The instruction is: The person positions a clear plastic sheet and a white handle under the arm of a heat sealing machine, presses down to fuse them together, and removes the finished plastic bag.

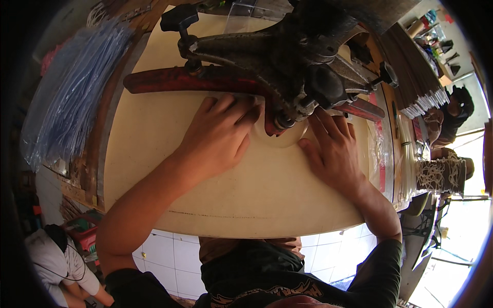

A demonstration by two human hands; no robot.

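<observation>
A dark metal machine head [287,66] with black knobs hangs over a cream work board [221,205]. Beneath its arms runs a red bar [200,81] with a second red piece [362,109] at the right. My left hand [223,131] rests on the board, its slightly bent fingers reaching to the red bar's lower edge, and their tips are partly hidden. To the right, my right hand [334,149] lies with fingers stretched beside the machine head's lower end. Between the hands shows a clear, rounded plastic edge [282,141]; its full shape is hidden under the machine.
A thick pile of clear bluish plastic sheets or pouches [77,92] hangs over the left side. Stacked brown strips with whitish ends [416,87] and a bundle with white cords [444,174] are at the right. Another person [59,262] is at lower left.
</observation>
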